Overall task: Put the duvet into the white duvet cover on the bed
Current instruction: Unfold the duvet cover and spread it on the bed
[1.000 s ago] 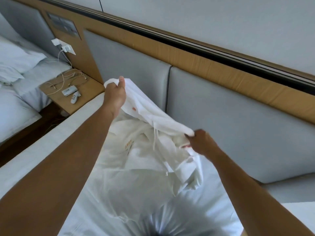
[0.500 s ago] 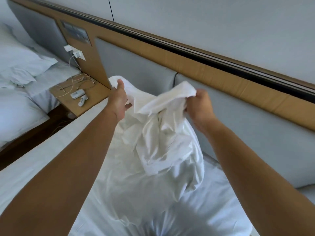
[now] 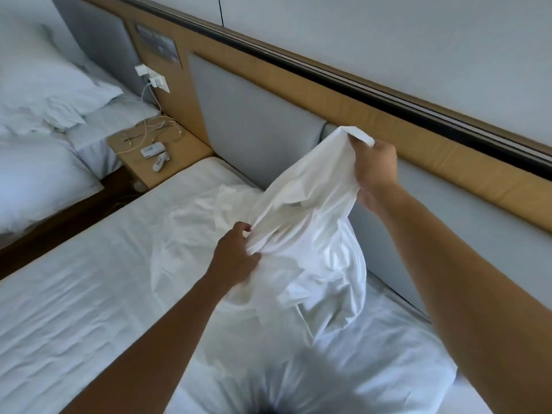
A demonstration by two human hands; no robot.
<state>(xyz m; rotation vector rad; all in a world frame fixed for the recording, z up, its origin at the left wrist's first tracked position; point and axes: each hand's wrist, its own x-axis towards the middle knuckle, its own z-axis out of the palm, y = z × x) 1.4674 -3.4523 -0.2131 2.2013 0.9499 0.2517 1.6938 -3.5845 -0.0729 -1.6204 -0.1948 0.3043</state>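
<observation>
Since half a second ago the left hand [image 3: 236, 252] has dropped from the top edge of the crumpled white cotton duvet cover [image 3: 310, 234] to a lower fold. The right hand [image 3: 375, 171] has swung up and out toward 2 o'clock, and the fabric is now drawn out between them.

At 9 o'clock a neighbouring bed with rumpled white pillows [image 3: 44, 94] fills the left edge. At 10 o'clock a small light-wood bedside counter [image 3: 188, 149] carries two white oblong remotes [image 3: 153, 150]. A tangle of thin white cables [image 3: 143, 130] on it leads up to a white wall plug [image 3: 152, 80].

The white-sheeted bed [image 3: 74, 294] runs from 8 o'clock across to 4 o'clock. Near the centre the left hand is clenched round a bunch of the duvet cover, fingers curled into the cloth. The cover slopes from there up to 1 o'clock, while its lower folds lie on the mattress just beside the grey padded headboard [image 3: 254, 127]. The right hand grasps the raised corner, fingers wrapped round it, in front of the headboard and just under the tan wooden trim [image 3: 418, 144].

At 6 o'clock lies puffy white bedding [image 3: 298, 369]. Whether that is the duvet cannot be told.
</observation>
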